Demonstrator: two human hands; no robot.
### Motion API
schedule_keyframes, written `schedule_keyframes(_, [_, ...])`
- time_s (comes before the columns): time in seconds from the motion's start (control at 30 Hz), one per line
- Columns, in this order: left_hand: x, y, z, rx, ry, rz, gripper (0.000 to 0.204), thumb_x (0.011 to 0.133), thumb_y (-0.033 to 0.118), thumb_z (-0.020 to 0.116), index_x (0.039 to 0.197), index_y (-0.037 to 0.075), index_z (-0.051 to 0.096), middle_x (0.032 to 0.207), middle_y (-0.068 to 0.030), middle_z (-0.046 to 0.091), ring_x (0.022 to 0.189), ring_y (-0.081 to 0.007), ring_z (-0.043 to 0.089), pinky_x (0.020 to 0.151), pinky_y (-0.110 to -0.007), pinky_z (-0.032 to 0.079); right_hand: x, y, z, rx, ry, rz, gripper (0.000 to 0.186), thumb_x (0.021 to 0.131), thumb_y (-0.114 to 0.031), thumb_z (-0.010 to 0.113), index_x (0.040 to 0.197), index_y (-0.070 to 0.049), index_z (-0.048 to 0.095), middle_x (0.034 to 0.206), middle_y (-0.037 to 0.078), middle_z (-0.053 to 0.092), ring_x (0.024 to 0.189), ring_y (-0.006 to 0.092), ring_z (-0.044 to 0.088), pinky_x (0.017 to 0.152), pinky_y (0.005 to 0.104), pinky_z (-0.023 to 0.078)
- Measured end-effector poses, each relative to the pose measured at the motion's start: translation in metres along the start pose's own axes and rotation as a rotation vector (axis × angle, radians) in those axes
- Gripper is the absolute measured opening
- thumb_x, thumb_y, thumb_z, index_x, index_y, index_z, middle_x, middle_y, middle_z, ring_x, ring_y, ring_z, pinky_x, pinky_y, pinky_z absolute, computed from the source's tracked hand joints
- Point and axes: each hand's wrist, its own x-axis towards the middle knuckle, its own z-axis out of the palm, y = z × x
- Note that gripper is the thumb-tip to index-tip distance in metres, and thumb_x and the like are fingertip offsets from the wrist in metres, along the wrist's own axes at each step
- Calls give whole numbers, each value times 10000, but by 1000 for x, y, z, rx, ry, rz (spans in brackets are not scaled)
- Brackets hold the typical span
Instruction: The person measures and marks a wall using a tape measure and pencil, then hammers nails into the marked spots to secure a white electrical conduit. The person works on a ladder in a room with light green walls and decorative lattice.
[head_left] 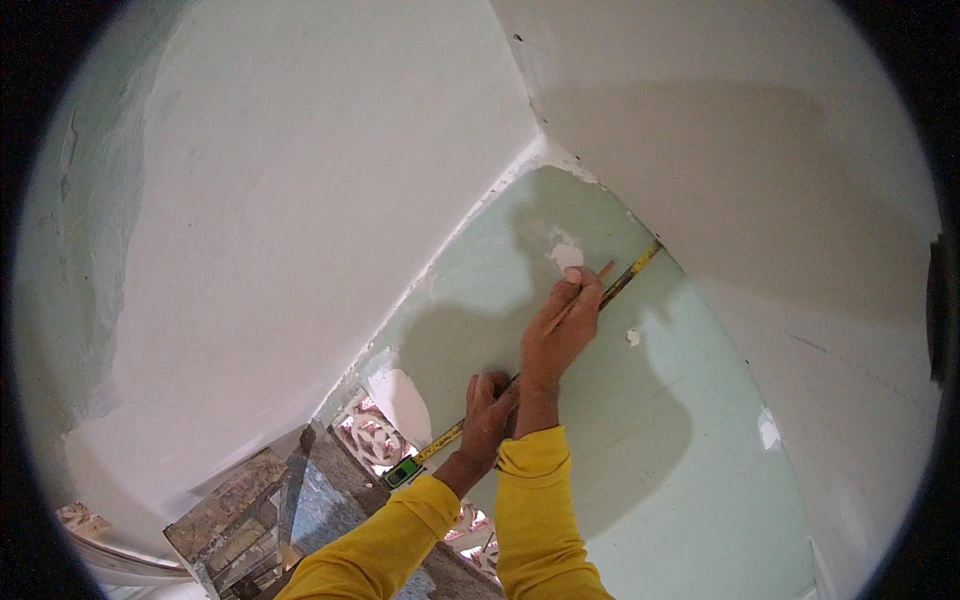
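Note:
A tape measure (403,472) with a green and black case has its yellow blade pulled out slantwise across a pale green board (640,440). The blade's far end meets the joint with the white panel on the right. My left hand (487,418) is closed over the middle of the blade, holding it at the board. Higher up, my right hand (560,325) grips a thin pencil (607,269) alongside the blade. The pencil's end sticks out past my fingers near a white patch of filler (567,257). My wrists are close together, in yellow sleeves.
White panels rise on the left (300,200) and right (740,170), meeting the green board at a corner. More white filler (400,405) marks the board's left edge. Beyond its lower left edge are a patterned openwork block (372,437) and a brown wooden structure (235,510).

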Motion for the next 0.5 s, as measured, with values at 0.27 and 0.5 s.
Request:
schedule_keyframes(0.27, [7,11,-7,10,6,39,489,851,185,778,1318,109,656,1159,-146,569,1042,-356,524,912,-477,439,-48,-47,-37,358,-113,262,349,1130,-316,458,1161,-3,610,951,120,609,815,257,617,732,380,518])
schedule_keyframes(0.5, [2,8,-2,27,11,19,623,899,1,676,1481,210,601,1066,-139,547,973,-343,531,899,-458,460,-77,-83,-116,204,106,89,578,1113,-535,416,1014,-12,640,972,135,578,838,250,605,781,423,529])
